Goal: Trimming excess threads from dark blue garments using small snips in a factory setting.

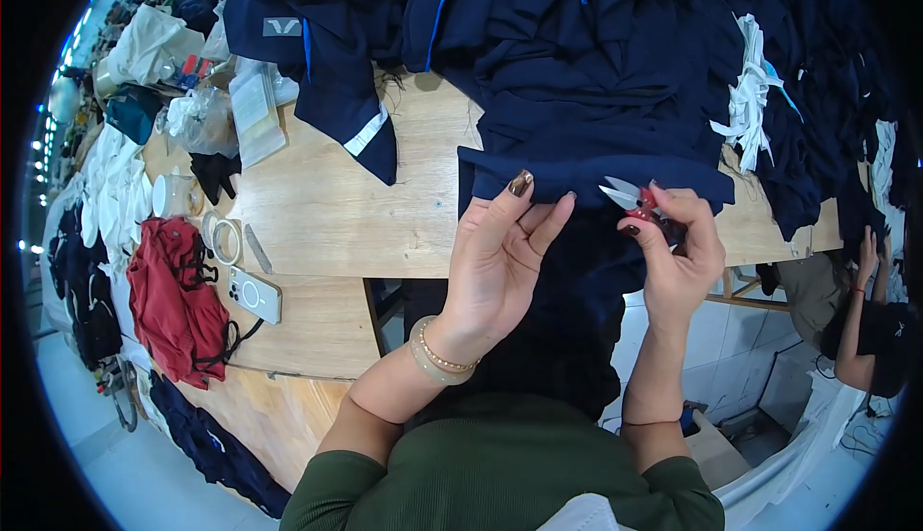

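A dark green ribbed top [510, 473] fills the foreground at six o'clock, its wearer's bare forearms reaching over a pale wooden worktable [317, 233]. Slightly off centre, toward two o'clock, lies the piece being handled: a navy cloth [615, 173], its folded edge running crosswise below a heap of navy garments [596, 60] that spreads from twelve o'clock to two. Near the middle of the dial, the left hand [505, 262] shows its palm at the cloth's edge, bracelets [444, 370] around the wrist; its thumb tip and the nearest fingertip stand apart, and whether the half-hidden fingers grip the fabric cannot be told. At three o'clock, the right hand [683, 262] has thumb and fingers clamped on red-handled snips [638, 202], whose parted blades point toward ten o'clock, in front of the cloth; contact between steel and fabric cannot be made out. The step in hand appears to be snipping work along this edge; the next move likely calls for steadying the fabric with the left hand and guiding the blade tips in, clear of the fingertips. A bundle of white strips [748, 98] lies farther out at two o'clock, a phone [256, 297] and a red garment [173, 286] between eight and nine, and a co-worker [875, 339] appears between three and four.
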{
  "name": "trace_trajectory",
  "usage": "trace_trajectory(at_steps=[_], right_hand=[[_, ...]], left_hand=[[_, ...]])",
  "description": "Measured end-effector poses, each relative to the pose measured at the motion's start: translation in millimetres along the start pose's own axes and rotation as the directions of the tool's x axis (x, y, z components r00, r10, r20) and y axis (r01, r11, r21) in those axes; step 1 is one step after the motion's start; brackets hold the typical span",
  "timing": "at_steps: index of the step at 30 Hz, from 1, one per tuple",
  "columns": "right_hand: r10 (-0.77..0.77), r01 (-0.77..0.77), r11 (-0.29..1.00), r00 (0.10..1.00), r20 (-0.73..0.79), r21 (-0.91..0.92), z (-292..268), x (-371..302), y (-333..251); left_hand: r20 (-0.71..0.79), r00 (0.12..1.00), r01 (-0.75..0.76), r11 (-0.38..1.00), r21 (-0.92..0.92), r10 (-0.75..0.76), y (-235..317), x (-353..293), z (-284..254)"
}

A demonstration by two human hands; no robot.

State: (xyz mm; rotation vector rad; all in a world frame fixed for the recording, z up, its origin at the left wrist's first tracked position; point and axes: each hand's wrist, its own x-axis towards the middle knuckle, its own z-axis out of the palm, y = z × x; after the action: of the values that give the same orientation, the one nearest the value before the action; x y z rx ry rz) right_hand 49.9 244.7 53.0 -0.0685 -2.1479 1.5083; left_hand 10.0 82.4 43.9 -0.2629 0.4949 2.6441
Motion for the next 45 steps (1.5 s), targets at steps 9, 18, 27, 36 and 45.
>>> trace_trajectory(at_steps=[9,18,27,36,45], right_hand=[[-0.17,0.171,0.984,0.985,0.012,-0.06,13.0,2.1,1.7],[-0.073,0.076,0.994,0.996,-0.05,0.075,21.0,2.9,-3.5],[-0.243,0.237,0.969,0.967,-0.078,-0.072,14.3,0.7,6.8],[-0.406,0.385,0.896,0.912,-0.061,-0.219,18.7,6.6,3.8],[0.029,0.027,0.924,0.99,-0.141,0.381,19.3,-1.9,-2.3]], left_hand=[[0.013,0.995,-0.096,0.994,0.059,0.095,-5.2,-1.6,3.1],[0.027,0.996,-0.09,0.993,0.079,0.088,-4.2,-3.2,4.8],[0.052,0.998,-0.033,0.998,0.059,0.03,0.4,-4.6,2.1],[0.016,1.0,-0.018,0.996,0.086,0.016,0.2,-6.2,9.8],[0.045,0.999,-0.025,0.997,0.07,0.022,-0.9,-5.7,8.1]])
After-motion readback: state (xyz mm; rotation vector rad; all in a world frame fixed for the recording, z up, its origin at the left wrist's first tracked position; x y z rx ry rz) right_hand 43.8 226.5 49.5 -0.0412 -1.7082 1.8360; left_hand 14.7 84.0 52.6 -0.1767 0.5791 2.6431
